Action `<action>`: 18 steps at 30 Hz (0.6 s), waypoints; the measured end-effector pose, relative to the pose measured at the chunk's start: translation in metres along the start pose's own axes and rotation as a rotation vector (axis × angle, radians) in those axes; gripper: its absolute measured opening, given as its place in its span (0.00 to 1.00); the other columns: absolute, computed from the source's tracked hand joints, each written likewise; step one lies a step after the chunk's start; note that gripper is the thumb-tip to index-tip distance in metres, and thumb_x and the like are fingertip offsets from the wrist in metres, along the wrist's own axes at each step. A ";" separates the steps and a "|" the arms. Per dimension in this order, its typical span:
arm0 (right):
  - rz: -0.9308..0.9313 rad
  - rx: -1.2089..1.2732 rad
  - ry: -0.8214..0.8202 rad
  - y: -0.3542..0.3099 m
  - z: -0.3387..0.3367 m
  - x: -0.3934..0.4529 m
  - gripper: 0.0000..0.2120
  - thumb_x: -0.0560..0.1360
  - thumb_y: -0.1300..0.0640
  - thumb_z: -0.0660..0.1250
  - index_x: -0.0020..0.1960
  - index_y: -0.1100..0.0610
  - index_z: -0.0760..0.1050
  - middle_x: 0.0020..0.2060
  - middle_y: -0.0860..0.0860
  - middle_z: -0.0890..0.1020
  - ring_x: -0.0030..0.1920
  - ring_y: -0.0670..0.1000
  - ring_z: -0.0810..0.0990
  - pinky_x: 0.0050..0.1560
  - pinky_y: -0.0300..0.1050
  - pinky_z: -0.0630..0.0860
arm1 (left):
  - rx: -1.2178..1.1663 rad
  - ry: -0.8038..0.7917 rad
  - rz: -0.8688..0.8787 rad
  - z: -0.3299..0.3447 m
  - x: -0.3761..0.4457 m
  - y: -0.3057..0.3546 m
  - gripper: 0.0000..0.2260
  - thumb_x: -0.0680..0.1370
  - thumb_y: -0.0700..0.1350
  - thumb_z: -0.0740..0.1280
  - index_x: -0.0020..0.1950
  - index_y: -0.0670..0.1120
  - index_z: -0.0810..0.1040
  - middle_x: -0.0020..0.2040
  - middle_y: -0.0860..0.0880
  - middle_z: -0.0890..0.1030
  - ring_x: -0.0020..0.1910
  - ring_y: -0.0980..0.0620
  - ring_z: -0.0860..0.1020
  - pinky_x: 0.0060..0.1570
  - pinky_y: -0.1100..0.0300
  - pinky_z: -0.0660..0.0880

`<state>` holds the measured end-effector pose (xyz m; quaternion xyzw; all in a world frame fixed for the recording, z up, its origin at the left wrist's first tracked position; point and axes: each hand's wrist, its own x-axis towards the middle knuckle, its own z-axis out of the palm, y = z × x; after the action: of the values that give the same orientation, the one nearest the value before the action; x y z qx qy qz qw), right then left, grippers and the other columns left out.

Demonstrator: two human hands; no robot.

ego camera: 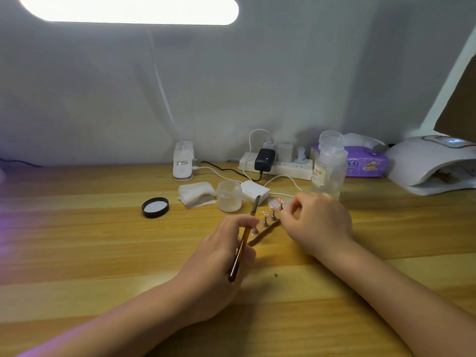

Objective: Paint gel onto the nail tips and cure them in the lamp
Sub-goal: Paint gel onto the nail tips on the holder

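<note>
Two bare hands work over a wooden table [77,253] under a bright desk lamp [128,9]. The left hand [221,256] has its grip closed around a gel brush [244,238], fingers curled on the amber handle, with the dark bristle end pointing up and away toward a small open jar [229,195]. The right hand [316,222] lies just to the right of a row of pink nail tips [273,211] mounted on small stands; its fingers are curled with thumb and forefinger close together at the row's far end, but whether that grip actually pinches a stand cannot be told. The nail tips stand in a slanted line between the two hands, above a thin brown stick [265,231] that lies on the table, and the nearest stand is partly hidden behind the left hand. The jar's black lid [155,207] lies upside down well to the left, and a stack of white cotton pads [197,194] sits just left of the jar. A clear pump bottle [328,166] stands behind the right hand. The white curing lamp [432,166] sits at the far right table edge, well apart from the nail tips, with a lit display on top. A power strip [278,168] with plugged adapters and a purple tissue pack [365,162] line the wall.
</note>
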<state>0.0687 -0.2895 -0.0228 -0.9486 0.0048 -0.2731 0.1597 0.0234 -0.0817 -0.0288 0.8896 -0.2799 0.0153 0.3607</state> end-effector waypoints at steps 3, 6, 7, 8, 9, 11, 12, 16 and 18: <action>0.057 -0.203 -0.056 0.006 0.004 0.005 0.12 0.74 0.46 0.59 0.48 0.49 0.79 0.45 0.47 0.81 0.50 0.52 0.73 0.37 0.42 0.66 | -0.010 0.003 -0.038 -0.001 0.002 0.000 0.18 0.82 0.50 0.60 0.65 0.67 0.57 0.57 0.61 0.73 0.59 0.58 0.72 0.63 0.54 0.70; 0.085 -0.228 -0.103 0.007 0.008 0.006 0.14 0.74 0.47 0.59 0.53 0.49 0.80 0.48 0.47 0.81 0.55 0.53 0.72 0.38 0.42 0.65 | 0.007 0.031 -0.058 0.000 0.002 -0.002 0.17 0.81 0.53 0.60 0.66 0.65 0.57 0.59 0.60 0.72 0.61 0.58 0.71 0.63 0.56 0.68; 0.088 -0.217 -0.108 0.007 0.008 0.006 0.14 0.74 0.47 0.59 0.53 0.49 0.80 0.47 0.47 0.80 0.55 0.53 0.72 0.38 0.42 0.65 | 0.018 0.041 -0.062 0.000 0.003 -0.003 0.17 0.81 0.54 0.59 0.66 0.65 0.57 0.60 0.60 0.72 0.62 0.57 0.70 0.63 0.56 0.67; 0.089 -0.203 -0.112 0.008 0.008 0.006 0.14 0.74 0.46 0.60 0.52 0.48 0.81 0.45 0.47 0.80 0.55 0.52 0.72 0.36 0.42 0.66 | 0.030 0.048 -0.072 -0.001 0.003 -0.004 0.17 0.81 0.54 0.59 0.66 0.65 0.56 0.61 0.60 0.71 0.63 0.57 0.70 0.63 0.55 0.67; 0.088 -0.189 -0.113 0.008 0.008 0.005 0.14 0.74 0.46 0.60 0.51 0.48 0.81 0.42 0.46 0.79 0.54 0.52 0.72 0.35 0.41 0.66 | 0.039 0.054 -0.087 -0.001 0.004 -0.006 0.18 0.81 0.55 0.59 0.67 0.66 0.56 0.63 0.59 0.71 0.64 0.56 0.70 0.64 0.54 0.67; 0.087 -0.151 -0.107 0.009 0.009 0.004 0.14 0.74 0.44 0.61 0.51 0.48 0.82 0.38 0.45 0.75 0.50 0.50 0.71 0.33 0.40 0.64 | 0.041 0.073 -0.118 -0.002 0.006 -0.011 0.18 0.80 0.57 0.59 0.67 0.65 0.56 0.65 0.60 0.70 0.65 0.55 0.69 0.64 0.53 0.67; 0.091 -0.128 -0.102 0.009 0.010 0.004 0.14 0.74 0.43 0.61 0.51 0.47 0.82 0.37 0.45 0.75 0.48 0.49 0.69 0.32 0.39 0.63 | 0.034 0.089 -0.127 -0.003 0.007 -0.013 0.18 0.80 0.57 0.60 0.67 0.65 0.56 0.65 0.60 0.70 0.65 0.55 0.69 0.65 0.52 0.67; 0.093 -0.062 -0.101 0.013 0.013 0.005 0.15 0.75 0.41 0.63 0.52 0.46 0.83 0.43 0.46 0.82 0.45 0.49 0.66 0.37 0.42 0.64 | -0.009 0.147 -0.117 -0.003 0.008 -0.017 0.17 0.79 0.58 0.61 0.65 0.65 0.59 0.63 0.59 0.71 0.64 0.55 0.71 0.64 0.50 0.69; 0.091 -0.029 -0.110 0.015 0.015 0.005 0.14 0.75 0.41 0.63 0.50 0.46 0.83 0.42 0.47 0.82 0.46 0.50 0.67 0.40 0.43 0.67 | -0.021 0.177 -0.090 -0.002 0.008 -0.018 0.15 0.78 0.58 0.62 0.62 0.68 0.60 0.63 0.60 0.71 0.63 0.56 0.71 0.63 0.50 0.70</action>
<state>0.0817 -0.2998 -0.0367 -0.9632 0.0431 -0.2129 0.1585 0.0393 -0.0738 -0.0366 0.8926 -0.2067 0.0745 0.3937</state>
